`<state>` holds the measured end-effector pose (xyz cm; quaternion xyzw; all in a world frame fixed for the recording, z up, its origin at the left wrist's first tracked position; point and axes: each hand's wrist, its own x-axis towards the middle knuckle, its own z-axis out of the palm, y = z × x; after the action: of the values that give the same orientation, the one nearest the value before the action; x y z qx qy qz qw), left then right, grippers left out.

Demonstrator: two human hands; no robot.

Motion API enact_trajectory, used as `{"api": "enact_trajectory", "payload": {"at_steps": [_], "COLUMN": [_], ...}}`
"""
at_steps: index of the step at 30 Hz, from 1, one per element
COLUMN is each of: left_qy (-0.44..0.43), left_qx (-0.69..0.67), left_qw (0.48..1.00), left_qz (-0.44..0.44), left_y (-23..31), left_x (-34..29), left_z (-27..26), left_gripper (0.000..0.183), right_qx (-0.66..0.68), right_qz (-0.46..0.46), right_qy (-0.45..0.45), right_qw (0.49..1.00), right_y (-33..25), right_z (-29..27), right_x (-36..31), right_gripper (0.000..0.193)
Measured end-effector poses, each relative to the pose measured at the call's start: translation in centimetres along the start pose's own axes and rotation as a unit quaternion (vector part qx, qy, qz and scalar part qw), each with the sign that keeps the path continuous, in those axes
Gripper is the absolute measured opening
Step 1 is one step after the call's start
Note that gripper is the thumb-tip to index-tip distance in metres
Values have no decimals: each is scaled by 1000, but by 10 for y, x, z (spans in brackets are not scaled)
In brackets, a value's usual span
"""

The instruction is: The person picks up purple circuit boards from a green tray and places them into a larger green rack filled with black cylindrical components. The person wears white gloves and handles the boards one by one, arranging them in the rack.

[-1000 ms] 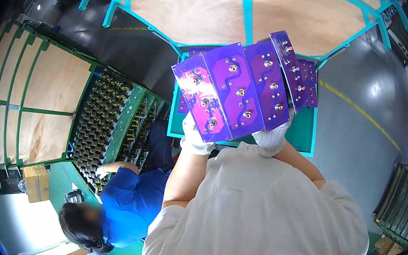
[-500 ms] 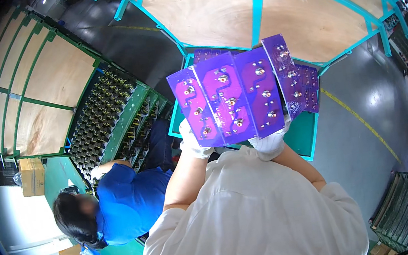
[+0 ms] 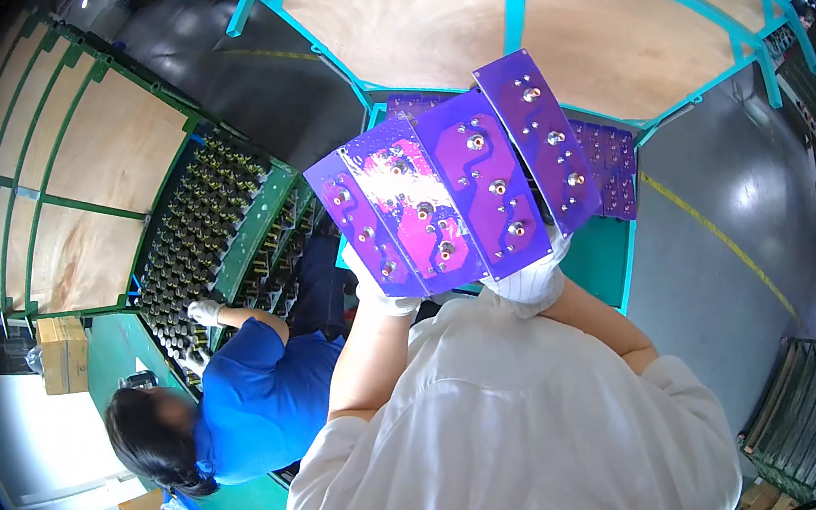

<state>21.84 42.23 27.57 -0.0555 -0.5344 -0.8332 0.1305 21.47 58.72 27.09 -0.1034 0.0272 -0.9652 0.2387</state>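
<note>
Purple boards (image 3: pixel 427 202): we have four, fanned side by side over the green tray (image 3: pixel 598 261), between its left and right edges.
Left hand (image 3: pixel 378 287): our white glove sits beneath the fan's near left corner. The fingers are hidden, so we cannot tell whether they pinch or merely prop.
Right hand (image 3: pixel 532 279): our other glove meets the near edge where the two right-hand boards end. Its fingers, too, are mostly covered; how firmly they press, we cannot tell.
Dark gap: the right board (image 3: pixel 543 144) stands apart from its neighbour by a narrow wedge. With support seen only at the near end, it could slip or twist out if our right fingers slackened.
Seams: the other three boards lie close together; we cannot tell whether they overlap or join. If loose, they could slide and scrape, the cause being uneven pressure from our two hands.
Metal posts (image 3: pixel 498 187): these stand up from the faces, so a sliding board might catch one and bend it.
Other boards (image 3: pixel 612 171): they lie toward the tray's far right corner. Anything dropped there could chip them.
Wooden panel (image 3: pixel 624 29): it rises beyond the tray's far edge; raising the fan too far forward might knock a corner.
Glare (image 3: pixel 388 172): it washes out part of one face, so a scratch there could escape us.
</note>
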Motion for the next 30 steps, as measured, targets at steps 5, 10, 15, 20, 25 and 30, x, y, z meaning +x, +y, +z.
{"api": "enact_trajectory", "payload": {"at_steps": [5,10,15,20,25,30], "left_qy": [-28,-108,-97,-76,-23,-27], "left_qx": [-315,-355,-347,-361,-246,-309], "left_qw": [946,927,932,929,969,950], "left_qz": [-79,-52,-35,-18,-2,-42], "left_y": [10,7,-2,-9,-2,1], "left_x": [2,8,10,14,13,16], "left_z": [10,11,7,7,13,5], "left_gripper": [41,41,42,41,43,47], "right_qx": [76,-2,-21,-1,-278,36], "right_qz": [-17,-62,-77,-61,-109,-14], "right_qy": [111,90,31,-10,21,-71], "right_qw": [991,994,996,998,954,997], "right_y": [-1,-1,-4,-8,-5,-4], "right_z": [11,13,21,27,16,31], "right_x": [7,16,21,28,35,45], "right_gripper": [84,80,75,72,54,56]}}
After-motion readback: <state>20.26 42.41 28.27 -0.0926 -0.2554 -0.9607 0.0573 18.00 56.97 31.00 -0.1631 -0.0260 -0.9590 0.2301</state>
